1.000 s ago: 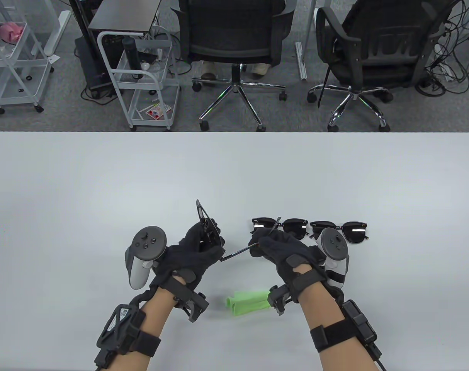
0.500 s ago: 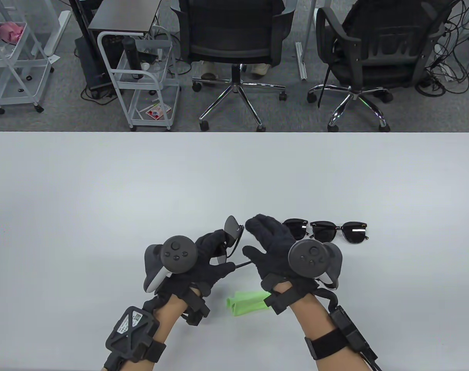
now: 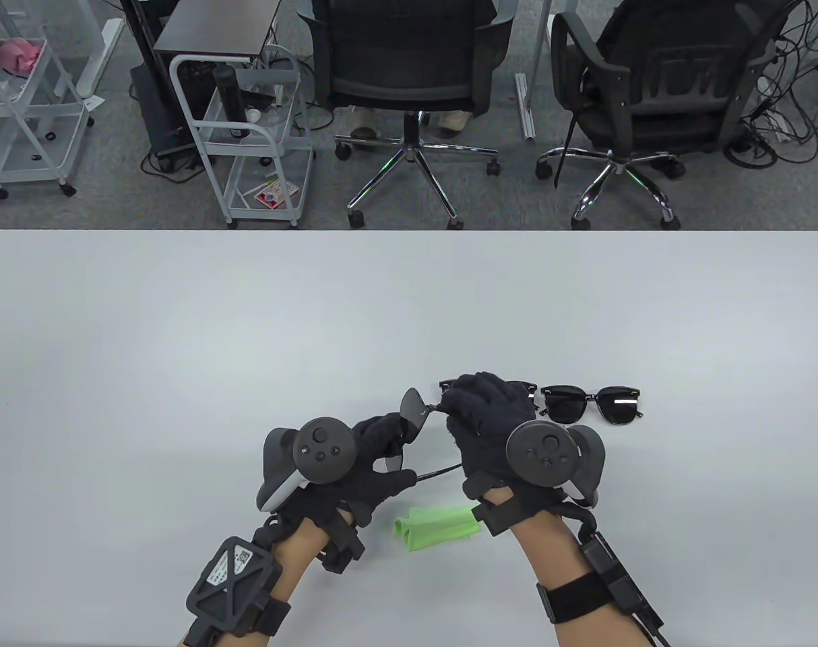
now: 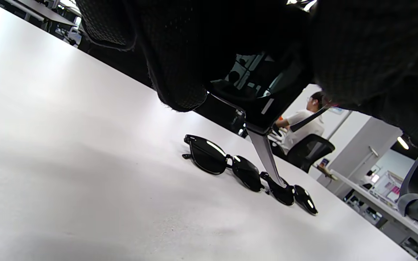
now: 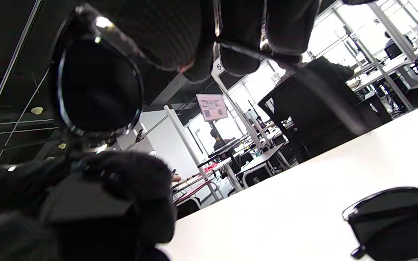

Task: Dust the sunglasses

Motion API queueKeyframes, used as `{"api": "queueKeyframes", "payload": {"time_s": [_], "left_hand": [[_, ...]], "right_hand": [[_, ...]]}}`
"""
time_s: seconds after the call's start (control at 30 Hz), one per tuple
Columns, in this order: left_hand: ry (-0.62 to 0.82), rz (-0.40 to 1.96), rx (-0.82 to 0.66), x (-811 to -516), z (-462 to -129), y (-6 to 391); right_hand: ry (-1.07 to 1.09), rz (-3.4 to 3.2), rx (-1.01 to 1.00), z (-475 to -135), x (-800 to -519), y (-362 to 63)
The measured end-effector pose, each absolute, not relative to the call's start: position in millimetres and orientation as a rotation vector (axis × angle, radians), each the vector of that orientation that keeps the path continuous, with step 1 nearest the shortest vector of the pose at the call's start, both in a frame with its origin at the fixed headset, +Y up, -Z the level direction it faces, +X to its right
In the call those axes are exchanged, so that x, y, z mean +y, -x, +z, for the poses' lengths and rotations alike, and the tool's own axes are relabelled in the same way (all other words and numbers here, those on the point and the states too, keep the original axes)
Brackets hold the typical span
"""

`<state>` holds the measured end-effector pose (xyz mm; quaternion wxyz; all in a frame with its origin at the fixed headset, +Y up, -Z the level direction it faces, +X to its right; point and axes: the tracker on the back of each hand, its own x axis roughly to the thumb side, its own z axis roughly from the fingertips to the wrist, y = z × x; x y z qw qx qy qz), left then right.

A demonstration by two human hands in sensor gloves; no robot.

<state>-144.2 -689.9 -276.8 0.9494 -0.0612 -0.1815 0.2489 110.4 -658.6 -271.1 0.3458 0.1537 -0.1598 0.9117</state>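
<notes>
Just left of the two pairs lying on the table [image 3: 180, 323], the left hand [image 3: 375, 465] grips the raised sunglasses [image 3: 412, 411] while the right hand [image 3: 490, 418] pinches their frame; I'd steady them by the frame, off the lenses, before fetching the green cloth [image 3: 436, 526].

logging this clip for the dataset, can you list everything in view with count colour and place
held sunglasses: 1, black, lifted above the table between both hands, one temple arm sticking out below
sunglasses on the table: 2 pairs, black, side by side at the table's near right; the left pair is mostly hidden by the right hand in the table view
cloth: 1, green, folded on the table between the wrists
table: 1, white, fills the lower part of the table view
office chairs: 2, black, on the floor behind the table
carts: 2, white, on the floor at the far left
left hand: 1, black glove, holds the lifted pair
right hand: 1, black glove, fingers on the lifted pair
</notes>
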Motion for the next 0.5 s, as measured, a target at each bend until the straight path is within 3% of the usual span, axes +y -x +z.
{"api": "queueKeyframes", "payload": {"time_s": [0.3,0.5], "left_hand": [[0.174,0.447,-0.389,-691,-278,145],[0.289,0.725,-0.321,-699,-284,155]], "right_hand": [[-0.43,2.455,-0.508,-269,-655,-112],[-0.66,2.522,-0.582,-253,-640,-88]]}}
